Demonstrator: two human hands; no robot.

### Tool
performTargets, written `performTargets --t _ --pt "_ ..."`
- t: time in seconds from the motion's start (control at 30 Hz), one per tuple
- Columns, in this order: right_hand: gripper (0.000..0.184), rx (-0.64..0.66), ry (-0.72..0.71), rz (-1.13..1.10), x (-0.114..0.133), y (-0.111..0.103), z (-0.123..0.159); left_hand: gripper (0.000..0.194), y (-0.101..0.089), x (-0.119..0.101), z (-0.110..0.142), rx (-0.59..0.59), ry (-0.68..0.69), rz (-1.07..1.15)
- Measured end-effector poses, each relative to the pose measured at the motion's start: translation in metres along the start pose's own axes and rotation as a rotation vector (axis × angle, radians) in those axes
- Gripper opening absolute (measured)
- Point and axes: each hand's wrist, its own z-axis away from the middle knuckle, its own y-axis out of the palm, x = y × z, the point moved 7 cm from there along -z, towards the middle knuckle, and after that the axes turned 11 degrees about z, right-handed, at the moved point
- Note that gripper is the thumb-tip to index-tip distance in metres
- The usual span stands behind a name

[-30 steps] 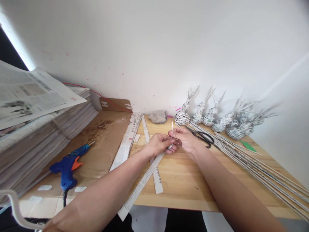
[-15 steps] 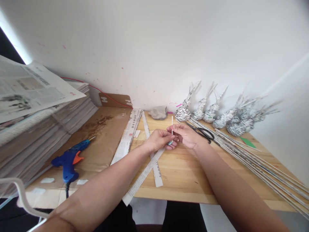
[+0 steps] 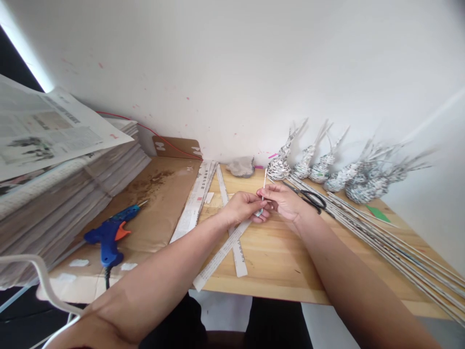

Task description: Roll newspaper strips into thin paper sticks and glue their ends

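My left hand [image 3: 242, 209] is closed on a printed newspaper strip [image 3: 221, 255], whose flat tail slants down toward the table's front edge. At the upper end the strip is rolled into a thin white tube that stands up between my hands. My right hand [image 3: 282, 201] pinches this paper tube [image 3: 265, 179] with thumb and fingers, touching my left fingertips. Under the held strip lies another newspaper strip [image 3: 238, 254], crossing it on the wooden table [image 3: 276, 266]. Black scissors [image 3: 313, 198] lie just right of my right hand.
Woven paper figures [image 3: 279, 167] line the wall at the back right. Long paper tubes [image 3: 378, 252] run across the right side. A grey stone [image 3: 241, 167], stacked strips [image 3: 194, 203], a blue glue gun [image 3: 111, 237] on cardboard [image 3: 160, 194] and a newspaper pile [image 3: 83, 194] stand leftward.
The held strip's tail has been drawn up slightly, its lower end now nearer the table edge. The view has shifted a little; both hands stay closed on the paper.
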Motion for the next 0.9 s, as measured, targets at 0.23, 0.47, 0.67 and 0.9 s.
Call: performTargets --t 0.23,0.47,0.67,0.9 --pt "0.029 0.030 0.017 -0.007 0.0002 0.0020 0.0001 0.052 -0.0006 0.0008 -0.0002 0.004 0.014 0.009" --pt "0.026 -0.043 -0.013 -0.011 0.0020 -0.0023 -0.0001 0.054 -0.0012 0.0023 -0.0004 0.000 -0.005 0.008" --pt "0.027 0.038 -0.010 0.027 0.0024 -0.0011 -0.0003 0.053 -0.0010 0.0015 -0.0008 0.007 0.003 0.012" --pt "0.022 0.002 -0.004 0.003 0.0003 -0.0034 -0.0010 0.049 0.0010 0.0003 0.0016 0.005 -0.014 0.007"
